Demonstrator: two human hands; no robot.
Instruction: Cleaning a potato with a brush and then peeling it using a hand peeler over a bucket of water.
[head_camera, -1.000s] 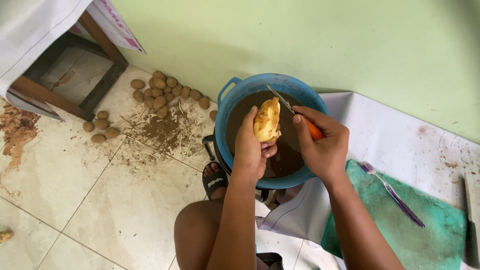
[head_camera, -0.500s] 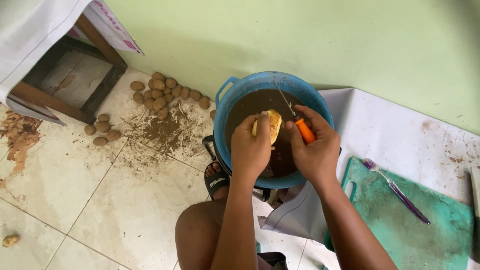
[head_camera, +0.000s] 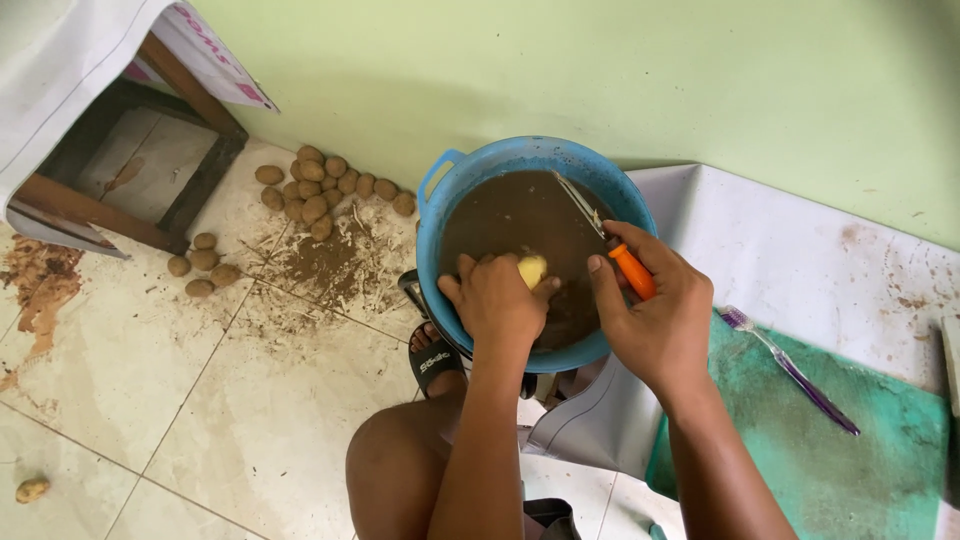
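Pale yellow peeled potato (head_camera: 532, 269): held over the brown muddy water (head_camera: 510, 215) inside the round blue plastic basin (head_camera: 440, 190), only its end showing past the fingers. Long axis cannot be told, too much is covered.

Left hand (head_camera: 497, 300): grip wrapped and pressed together round the potato, knuckles up, low over the water.

Right hand (head_camera: 655, 315): grip pinching the orange handle of a small knife with a thin metal blade (head_camera: 605, 240). Blade points up and away toward the far rim. Potato lies just to the left of the knife, near the blade but apart from it; left hand is the nearer one, already on the potato.

Basin holds the murky water, nearly full; stands on the tiled floor (head_camera: 200, 400) between the knees.

Outward: heap of unpeeled brown potatoes (head_camera: 325, 185) by the green wall, soil scattered beside it. Right side: green cutting board (head_camera: 880, 460) with a purple toothbrush (head_camera: 790, 368) lying on it
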